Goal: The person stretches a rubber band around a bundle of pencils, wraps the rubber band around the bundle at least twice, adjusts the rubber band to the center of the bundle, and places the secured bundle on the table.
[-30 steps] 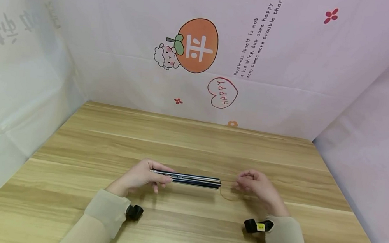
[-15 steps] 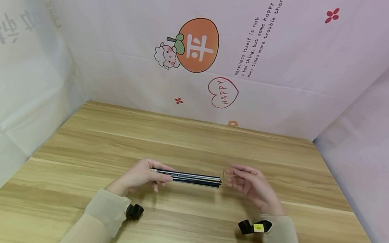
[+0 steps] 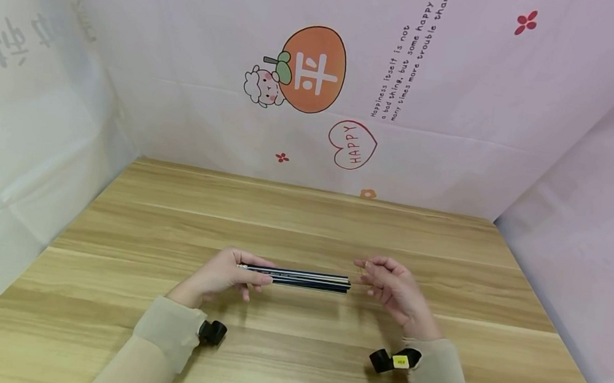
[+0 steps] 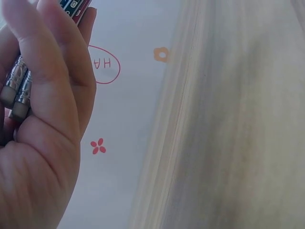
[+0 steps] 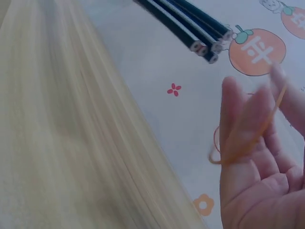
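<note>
A person's left hand [image 3: 226,276] grips dark striped pencils [image 3: 309,280], already bundled, above a wooden table [image 3: 290,362], while the right hand [image 3: 397,293], fingers bent beside their ends, holds an orange band [image 5: 272,114] apparently not yet around them.

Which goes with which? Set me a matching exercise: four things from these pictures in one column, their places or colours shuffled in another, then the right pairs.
1. Pencils
2. Rubber band
3. Table
4. Heart

A. red outline, on the wall
B. wood-grained surface
C. gripped by the left hand
D. orange, at the right hand

Pairs: 1-C; 2-D; 3-B; 4-A
</note>
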`<state>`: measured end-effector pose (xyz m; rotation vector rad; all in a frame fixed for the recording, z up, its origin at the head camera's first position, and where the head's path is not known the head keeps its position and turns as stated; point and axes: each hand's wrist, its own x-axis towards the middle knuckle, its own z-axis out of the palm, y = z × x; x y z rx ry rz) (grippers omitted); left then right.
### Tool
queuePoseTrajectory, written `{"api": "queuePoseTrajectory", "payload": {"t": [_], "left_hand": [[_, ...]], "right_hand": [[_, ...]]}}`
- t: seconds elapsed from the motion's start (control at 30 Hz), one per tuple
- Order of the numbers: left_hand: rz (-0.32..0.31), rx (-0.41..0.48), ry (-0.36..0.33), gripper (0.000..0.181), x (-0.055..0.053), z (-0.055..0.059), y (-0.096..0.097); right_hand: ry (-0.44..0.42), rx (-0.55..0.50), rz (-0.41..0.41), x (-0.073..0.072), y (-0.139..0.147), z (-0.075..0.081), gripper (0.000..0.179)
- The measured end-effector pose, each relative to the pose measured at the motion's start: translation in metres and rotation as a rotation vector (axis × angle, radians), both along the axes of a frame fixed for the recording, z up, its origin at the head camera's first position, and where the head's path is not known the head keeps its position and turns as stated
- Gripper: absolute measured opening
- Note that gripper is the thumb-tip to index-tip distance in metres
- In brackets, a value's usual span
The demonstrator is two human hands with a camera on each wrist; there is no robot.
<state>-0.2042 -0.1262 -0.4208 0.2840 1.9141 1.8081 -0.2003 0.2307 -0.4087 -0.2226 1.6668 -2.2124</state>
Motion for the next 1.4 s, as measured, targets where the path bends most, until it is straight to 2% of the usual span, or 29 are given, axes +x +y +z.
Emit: {"api": "queuePoseTrajectory", "payload": {"t": [0.27,0.6,0.83,1.1,1.23,1.4], "left_hand": [[0.005,-0.004,0.002,0.047,0.001,0.003,-0.001],[0.017,-0.002,0.012,0.046,0.001,0.004,-0.001],[0.013,-0.005,0.017,0.046,0.002,0.004,0.001],[0.019,0.018,0.000,0.049,0.004,0.007,0.004],[0.020,0.025,0.003,0.049,0.005,0.007,0.004],[0.025,0.037,0.004,0.048,0.004,0.006,0.004]], "right_hand": [[0.057,0.057,0.037,0.000,-0.005,-0.002,0.026],[0.099,0.059,0.106,0.007,-0.017,0.005,0.024],[0.141,0.135,0.154,0.011,-0.033,0.004,0.042],[0.172,0.150,0.118,0.015,-0.046,0.000,0.048],[0.191,0.208,0.089,0.016,-0.051,0.001,0.052],[0.161,0.269,0.066,0.017,-0.053,0.001,0.056]]}}
